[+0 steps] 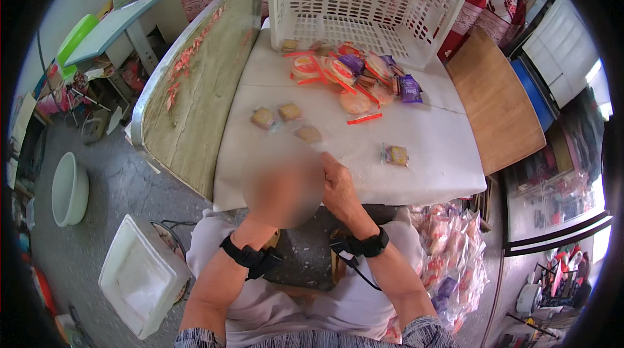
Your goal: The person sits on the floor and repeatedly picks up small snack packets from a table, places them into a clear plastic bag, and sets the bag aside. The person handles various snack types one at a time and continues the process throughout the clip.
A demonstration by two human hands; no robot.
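My left hand (273,197) is over the table's front edge, mostly covered by a round blur. My right hand (340,187) is beside it with fingers curled toward the blur; whether either one holds anything is hidden. Just beyond the blur, a wrapped square biscuit (308,134) lies on the white-covered tabletop (429,133). Two more wrapped biscuits, one at the left (263,117) and one beside it (289,112), lie farther back. To the right of my hands is another small packet (396,155) in clear wrap. Farther off is a pile of snacks, including round red-edged packets (355,102) and purple packets (410,89).
A white perforated plastic crate (360,31) lies on its side at the back, opening toward me. A wooden panel (195,89) stands along the left side. Bags of packed snacks (451,260) are by my right leg. A white tub (141,275) sits at lower left.
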